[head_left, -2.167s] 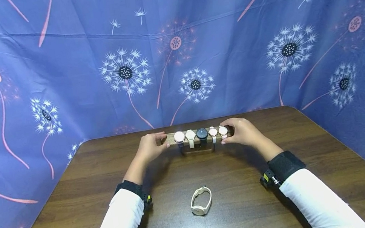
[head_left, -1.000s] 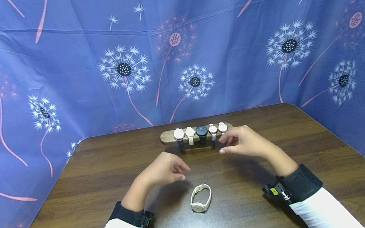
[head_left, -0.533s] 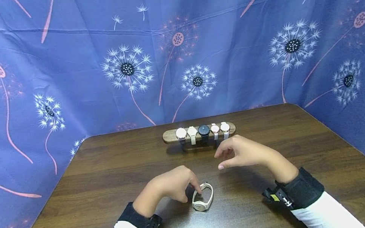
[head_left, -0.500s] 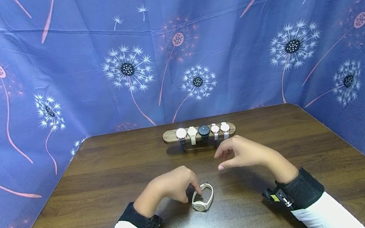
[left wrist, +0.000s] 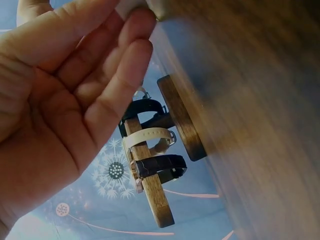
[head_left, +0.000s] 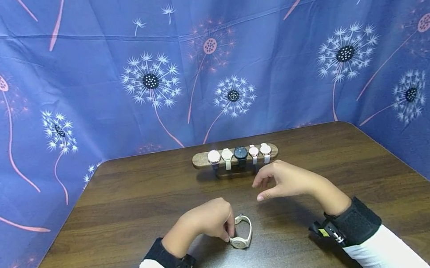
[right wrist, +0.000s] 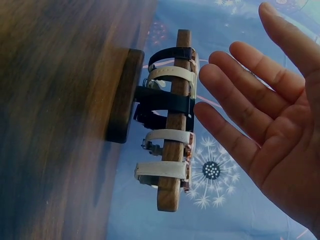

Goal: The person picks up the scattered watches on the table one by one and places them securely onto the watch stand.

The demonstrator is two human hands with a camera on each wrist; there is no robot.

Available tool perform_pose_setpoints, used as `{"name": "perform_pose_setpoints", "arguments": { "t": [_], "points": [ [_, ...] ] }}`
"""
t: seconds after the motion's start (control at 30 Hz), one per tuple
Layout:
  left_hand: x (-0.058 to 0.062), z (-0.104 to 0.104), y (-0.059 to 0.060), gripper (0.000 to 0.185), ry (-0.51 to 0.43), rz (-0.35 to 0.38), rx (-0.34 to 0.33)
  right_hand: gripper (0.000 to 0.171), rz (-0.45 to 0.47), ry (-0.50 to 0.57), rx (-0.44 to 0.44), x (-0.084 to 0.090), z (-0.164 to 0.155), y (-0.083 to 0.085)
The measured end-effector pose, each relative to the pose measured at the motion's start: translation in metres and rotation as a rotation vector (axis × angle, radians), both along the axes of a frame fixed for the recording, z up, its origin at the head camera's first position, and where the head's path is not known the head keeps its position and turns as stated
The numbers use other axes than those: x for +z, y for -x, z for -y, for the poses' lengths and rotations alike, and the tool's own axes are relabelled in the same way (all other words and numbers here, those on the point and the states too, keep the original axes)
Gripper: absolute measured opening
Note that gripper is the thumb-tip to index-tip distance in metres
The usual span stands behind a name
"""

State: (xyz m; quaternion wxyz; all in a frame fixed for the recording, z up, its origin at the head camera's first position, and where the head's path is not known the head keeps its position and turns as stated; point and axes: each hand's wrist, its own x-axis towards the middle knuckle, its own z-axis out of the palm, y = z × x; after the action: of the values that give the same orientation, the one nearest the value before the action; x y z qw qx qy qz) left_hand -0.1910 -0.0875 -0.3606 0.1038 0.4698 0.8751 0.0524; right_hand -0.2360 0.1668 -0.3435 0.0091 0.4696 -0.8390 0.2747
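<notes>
On the near table (head_left: 128, 216), head view: left hand (head_left: 205, 222) curls down over a loose white watch (head_left: 242, 233), fingertips pinching its band. Watch lies on the wood, centre-near. Right hand (head_left: 289, 180) hovers above the table, fingers relaxed, holding nothing. Step looks like the pick-up of the loose watch; next move calls for a firm pinch and a clean lift. Far centre, a wooden stand (head_left: 235, 157) carries five watches; free bar shows at its left end.

Left wrist view: fingers (left wrist: 127, 55) meet something pale at the top edge; stand beyond, well apart.

Right wrist view: palm spread, fingers (right wrist: 250, 90) straight, near the stand (right wrist: 172, 150) but not touching. Nothing lies between watch and stand.
</notes>
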Motion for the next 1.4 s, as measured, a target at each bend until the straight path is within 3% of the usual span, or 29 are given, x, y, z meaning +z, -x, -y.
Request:
{"name": "perform_pose_setpoints", "arguments": {
  "t": [0.23, 0.43, 0.67, 0.87, 1.1, 1.3, 1.4],
  "points": [
    [0.002, 0.001, 0.003, 0.011, -0.081, 0.041, 0.022, 0.029, 0.004, 0.002, 0.000, 0.001, -0.001, -0.001],
    [0.006, 0.008, 0.007, 0.007, -0.246, 0.089, -0.007, 0.027, 0.006, 0.011, 0.020, 0.004, 0.000, -0.004],
    [0.021, 0.021, 0.011, 0.008, -0.426, 0.085, -0.039, 0.022, -0.045, 0.055, 0.111, 0.010, 0.004, -0.012],
    [0.036, 0.028, 0.015, 0.003, -0.564, 0.108, -0.035, 0.032, -0.109, 0.156, 0.188, 0.018, 0.013, -0.017],
    [0.056, 0.024, 0.028, 0.004, -0.717, 0.228, -0.017, 0.042, -0.158, 0.239, 0.120, 0.034, 0.022, -0.015],
    [0.060, 0.021, 0.035, 0.004, -0.805, 0.270, -0.010, 0.039, -0.303, 0.319, 0.034, 0.034, 0.026, -0.014],
    [0.059, 0.021, 0.035, 0.004, -0.836, 0.295, 0.011, 0.037, -0.326, 0.358, 0.031, 0.032, 0.027, -0.014]
  ]
}}
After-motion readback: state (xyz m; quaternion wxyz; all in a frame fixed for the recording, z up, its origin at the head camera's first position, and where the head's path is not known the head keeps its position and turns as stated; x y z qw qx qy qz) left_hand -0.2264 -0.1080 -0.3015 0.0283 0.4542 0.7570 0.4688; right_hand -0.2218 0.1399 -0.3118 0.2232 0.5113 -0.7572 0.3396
